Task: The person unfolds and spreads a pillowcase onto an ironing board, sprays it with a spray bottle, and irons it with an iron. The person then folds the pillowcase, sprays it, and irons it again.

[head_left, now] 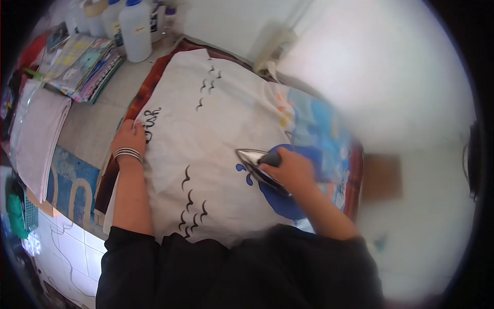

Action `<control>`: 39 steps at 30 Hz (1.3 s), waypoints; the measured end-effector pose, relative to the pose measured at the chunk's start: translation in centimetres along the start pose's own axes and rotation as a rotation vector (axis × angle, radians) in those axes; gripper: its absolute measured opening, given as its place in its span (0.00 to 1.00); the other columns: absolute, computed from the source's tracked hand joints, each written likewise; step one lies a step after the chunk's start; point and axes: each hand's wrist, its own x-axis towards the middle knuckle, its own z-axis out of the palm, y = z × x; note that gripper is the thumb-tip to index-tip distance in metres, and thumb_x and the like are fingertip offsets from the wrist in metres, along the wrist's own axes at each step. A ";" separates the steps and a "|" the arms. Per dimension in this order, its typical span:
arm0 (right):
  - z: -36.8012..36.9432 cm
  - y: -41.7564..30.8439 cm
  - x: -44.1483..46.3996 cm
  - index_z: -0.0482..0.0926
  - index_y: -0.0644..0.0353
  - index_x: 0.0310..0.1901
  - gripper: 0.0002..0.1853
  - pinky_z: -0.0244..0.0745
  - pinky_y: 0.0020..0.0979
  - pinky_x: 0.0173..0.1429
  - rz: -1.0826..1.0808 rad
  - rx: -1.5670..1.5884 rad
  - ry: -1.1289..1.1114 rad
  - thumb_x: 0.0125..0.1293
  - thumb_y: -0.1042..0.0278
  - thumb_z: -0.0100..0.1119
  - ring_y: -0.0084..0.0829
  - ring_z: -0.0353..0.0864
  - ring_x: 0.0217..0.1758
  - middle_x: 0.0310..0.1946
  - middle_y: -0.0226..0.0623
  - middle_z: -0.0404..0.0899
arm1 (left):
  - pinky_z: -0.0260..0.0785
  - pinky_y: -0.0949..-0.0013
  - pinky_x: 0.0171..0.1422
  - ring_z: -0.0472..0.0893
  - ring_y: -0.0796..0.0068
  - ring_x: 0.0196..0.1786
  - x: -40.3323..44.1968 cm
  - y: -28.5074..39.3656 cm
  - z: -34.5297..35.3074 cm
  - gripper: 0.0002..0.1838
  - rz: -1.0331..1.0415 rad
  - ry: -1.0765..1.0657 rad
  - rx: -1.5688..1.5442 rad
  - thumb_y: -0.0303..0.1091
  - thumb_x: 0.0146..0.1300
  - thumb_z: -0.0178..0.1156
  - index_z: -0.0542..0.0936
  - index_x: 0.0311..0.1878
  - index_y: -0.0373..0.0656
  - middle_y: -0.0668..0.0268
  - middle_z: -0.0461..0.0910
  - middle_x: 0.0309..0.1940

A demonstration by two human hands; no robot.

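Observation:
A white cloth [206,129] with black bird shapes, lettering and blue painted areas lies spread over a reddish-brown padded cover [146,85]. My right hand [293,170] is wrapped round the dark handle of an iron [252,157]. The iron rests on the cloth beside a large blue shape, its tip pointing to the upper left. At the cloth's left edge, by the lettering, my left hand [129,138] is closed on the fabric, with striped bands round the wrist.
Plastic bottles [136,33] stand at the upper left, near a stack of folded patterned fabrics [85,67]. A folded pale cloth [41,134] lies at the left. A white wall [221,26] bounds the far side.

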 end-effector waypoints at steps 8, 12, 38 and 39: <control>-1.8 13.3 -3.4 0.78 0.58 0.43 0.27 0.71 0.40 0.47 0.227 0.134 0.254 0.48 0.42 0.63 0.43 0.79 0.43 0.37 0.43 0.80 | 0.69 0.53 0.50 0.78 0.50 0.46 0.2 0.5 0.3 0.20 -0.018 -0.043 0.112 0.51 0.64 0.44 0.76 0.44 0.45 0.53 0.80 0.41; -3.5 22.5 -5.3 0.79 0.53 0.45 0.26 0.72 0.40 0.46 0.452 0.053 0.554 0.49 0.44 0.62 0.41 0.79 0.46 0.40 0.42 0.81 | 0.68 0.53 0.52 0.77 0.48 0.47 4.4 -1.9 1.4 0.22 0.051 -0.170 0.113 0.49 0.65 0.43 0.77 0.46 0.42 0.49 0.78 0.43; 3.6 33.2 -2.5 0.73 0.49 0.55 0.34 0.73 0.39 0.51 0.579 0.022 0.557 0.48 0.39 0.62 0.38 0.78 0.51 0.48 0.38 0.78 | 0.68 0.53 0.51 0.77 0.48 0.48 4.8 6.3 4.1 0.19 -0.011 0.044 0.052 0.46 0.64 0.48 0.72 0.49 0.41 0.48 0.78 0.44; 3.3 34.1 -2.4 0.72 0.49 0.56 0.35 0.73 0.39 0.51 0.634 0.008 0.564 0.47 0.39 0.63 0.38 0.77 0.52 0.49 0.38 0.78 | 0.68 0.53 0.51 0.77 0.48 0.48 5.0 6.0 4.3 0.19 -0.008 0.041 0.067 0.46 0.64 0.48 0.72 0.48 0.41 0.48 0.78 0.44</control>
